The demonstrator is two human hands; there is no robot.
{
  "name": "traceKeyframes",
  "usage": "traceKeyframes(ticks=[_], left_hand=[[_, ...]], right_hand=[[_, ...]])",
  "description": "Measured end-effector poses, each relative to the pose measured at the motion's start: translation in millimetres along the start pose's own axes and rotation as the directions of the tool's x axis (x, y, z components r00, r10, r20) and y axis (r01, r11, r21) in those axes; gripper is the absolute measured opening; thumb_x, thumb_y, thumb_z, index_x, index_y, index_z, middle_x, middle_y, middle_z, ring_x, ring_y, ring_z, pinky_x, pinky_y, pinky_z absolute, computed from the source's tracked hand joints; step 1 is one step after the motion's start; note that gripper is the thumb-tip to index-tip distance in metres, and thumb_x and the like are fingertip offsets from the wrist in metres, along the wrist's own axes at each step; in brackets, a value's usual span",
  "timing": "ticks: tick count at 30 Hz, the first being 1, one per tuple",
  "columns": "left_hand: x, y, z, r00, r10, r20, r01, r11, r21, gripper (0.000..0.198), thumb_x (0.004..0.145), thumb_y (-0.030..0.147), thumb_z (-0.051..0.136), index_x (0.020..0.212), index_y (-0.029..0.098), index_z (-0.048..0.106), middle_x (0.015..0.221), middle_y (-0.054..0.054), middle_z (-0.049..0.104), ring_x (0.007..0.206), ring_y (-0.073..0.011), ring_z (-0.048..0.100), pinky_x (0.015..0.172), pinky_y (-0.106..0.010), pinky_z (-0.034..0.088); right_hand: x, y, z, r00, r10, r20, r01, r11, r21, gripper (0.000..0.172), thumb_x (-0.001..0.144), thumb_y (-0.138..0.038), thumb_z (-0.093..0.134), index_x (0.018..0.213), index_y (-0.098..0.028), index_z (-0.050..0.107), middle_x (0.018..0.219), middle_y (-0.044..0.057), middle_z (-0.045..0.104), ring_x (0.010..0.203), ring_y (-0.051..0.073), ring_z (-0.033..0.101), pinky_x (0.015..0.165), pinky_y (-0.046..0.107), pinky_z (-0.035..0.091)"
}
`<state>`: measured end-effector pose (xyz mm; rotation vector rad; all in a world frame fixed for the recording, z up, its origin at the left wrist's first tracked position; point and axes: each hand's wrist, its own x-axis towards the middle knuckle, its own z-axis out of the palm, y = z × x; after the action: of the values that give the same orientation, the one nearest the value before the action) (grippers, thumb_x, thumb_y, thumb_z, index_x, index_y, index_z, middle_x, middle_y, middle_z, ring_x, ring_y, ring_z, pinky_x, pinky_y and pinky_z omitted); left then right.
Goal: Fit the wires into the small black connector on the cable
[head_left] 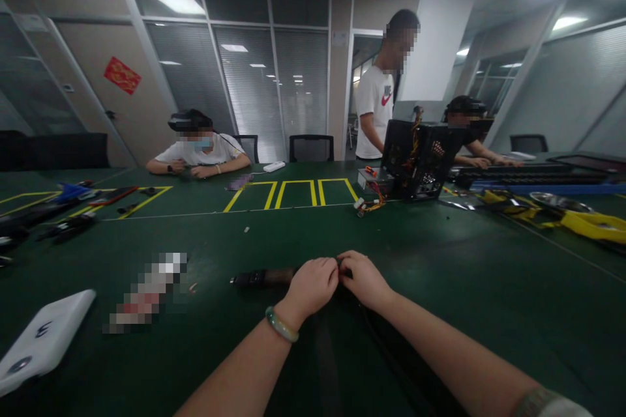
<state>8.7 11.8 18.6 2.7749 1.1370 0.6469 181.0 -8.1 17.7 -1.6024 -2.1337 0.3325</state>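
A dark, elongated tool point(276, 277) lies sideways on the green table, its narrow metal tip toward the left. Its right end goes under my left hand point(314, 283), whose fingers are curled round it. Close beside, my right hand point(364, 279) is closed, its fingertips pinched near the left fingers; what they hold there is hidden. From below my right hand a dark cable point(374, 332) runs toward the front edge. A green bangle point(282, 325) circles my left wrist.
A white case point(46, 339) and a blurred-out item point(147, 296) lie at left. Across the green table point(220, 234) stand a black computer case point(420, 159) and a power supply point(375, 180). Tools and yellow straps point(587, 225) lie at the sides. Several people are beyond.
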Motion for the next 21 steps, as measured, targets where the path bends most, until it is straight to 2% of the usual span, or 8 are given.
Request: traceKeyframes(ticks=[3, 6, 9, 13, 16, 18, 21], left_hand=[[0.7, -1.6, 3.0, 0.991, -0.06, -0.124, 0.055, 0.998, -0.041, 0.011, 0.095, 0.02, 0.043, 0.095, 0.019, 0.054, 0.093, -0.004, 0.061, 0.09, -0.0191, 0.061, 0.085, -0.036, 0.049], [1.5, -2.2, 3.6, 0.965, -0.062, -0.254, 0.043, 0.996, -0.078, 0.019, 0.094, 0.021, 0.047, 0.111, 0.019, 0.052, 0.11, -0.006, 0.061, 0.107, -0.0209, 0.058, 0.104, -0.043, 0.041], [0.6, -1.7, -0.1, 0.961, 0.0, -0.276, -0.027, 0.995, -0.095, 0.035, 0.092, 0.019, 0.047, 0.127, 0.02, 0.045, 0.126, -0.006, 0.057, 0.121, -0.0207, 0.052, 0.114, -0.046, 0.031], [-2.4, -1.8, -7.8, 0.958, 0.063, -0.279, -0.093, 0.991, -0.098, 0.048, 0.091, 0.017, 0.045, 0.138, 0.022, 0.036, 0.137, -0.006, 0.051, 0.13, -0.0197, 0.045, 0.117, -0.046, 0.028], [-3.6, -2.6, -10.7, 0.959, 0.068, -0.275, -0.099, 0.99, -0.101, 0.049, 0.092, 0.017, 0.044, 0.139, 0.022, 0.035, 0.139, -0.005, 0.049, 0.132, -0.0192, 0.043, 0.118, -0.046, 0.026], [-3.6, -2.6, -10.7, 0.969, 0.064, -0.239, -0.093, 0.989, -0.113, 0.049, 0.092, 0.017, 0.044, 0.14, 0.023, 0.036, 0.139, -0.005, 0.05, 0.132, -0.0191, 0.044, 0.117, -0.046, 0.028], [-3.1, -1.1, -9.1, 0.983, 0.063, -0.171, -0.087, 0.987, -0.134, 0.05, 0.092, 0.018, 0.045, 0.141, 0.025, 0.036, 0.14, -0.004, 0.049, 0.131, -0.0193, 0.045, 0.115, -0.044, 0.033]], right_hand=[[3.3, -2.6, 5.3, 0.999, -0.003, 0.048, 0.003, 1.0, 0.004, 0.012, 0.089, -0.013, 0.052, 0.093, -0.019, 0.062, 0.099, 0.006, 0.066, 0.091, 0.02, 0.062, 0.082, 0.03, 0.044], [5.9, -3.5, 9.5, 0.997, -0.022, 0.067, 0.024, 1.0, -0.015, 0.017, 0.091, -0.012, 0.047, 0.102, -0.016, 0.059, 0.1, 0.01, 0.065, 0.093, 0.023, 0.061, 0.085, 0.033, 0.043], [7.3, -2.0, 9.3, 0.995, -0.048, 0.089, 0.05, 0.998, -0.023, 0.016, 0.092, -0.012, 0.047, 0.103, -0.014, 0.058, 0.104, 0.011, 0.064, 0.097, 0.023, 0.06, 0.09, 0.033, 0.042], [1.4, 13.6, -7.1, 0.996, 0.006, 0.086, -0.004, 1.0, -0.025, 0.006, 0.093, -0.022, 0.051, 0.096, -0.018, 0.056, 0.1, 0.008, 0.063, 0.092, 0.021, 0.06, 0.086, 0.032, 0.043], [-19.7, 48.7, -35.2, 0.99, 0.127, 0.056, -0.126, 0.992, -0.033, 0.011, 0.094, -0.027, 0.048, 0.087, -0.02, 0.054, 0.092, 0.005, 0.063, 0.083, 0.02, 0.06, 0.076, 0.031, 0.045], [-46.6, 86.9, -59.0, 0.973, 0.232, 0.021, -0.231, 0.972, -0.043, 0.015, 0.094, -0.03, 0.044, 0.086, -0.021, 0.054, 0.088, 0.005, 0.063, 0.078, 0.021, 0.06, 0.069, 0.032, 0.045], [-105.7, 156.9, -98.6, 0.868, 0.492, -0.067, -0.493, 0.87, 0.001, 0.022, 0.09, -0.041, 0.045, 0.083, -0.024, 0.057, 0.084, 0.008, 0.064, 0.073, 0.024, 0.061, 0.064, 0.036, 0.045]])
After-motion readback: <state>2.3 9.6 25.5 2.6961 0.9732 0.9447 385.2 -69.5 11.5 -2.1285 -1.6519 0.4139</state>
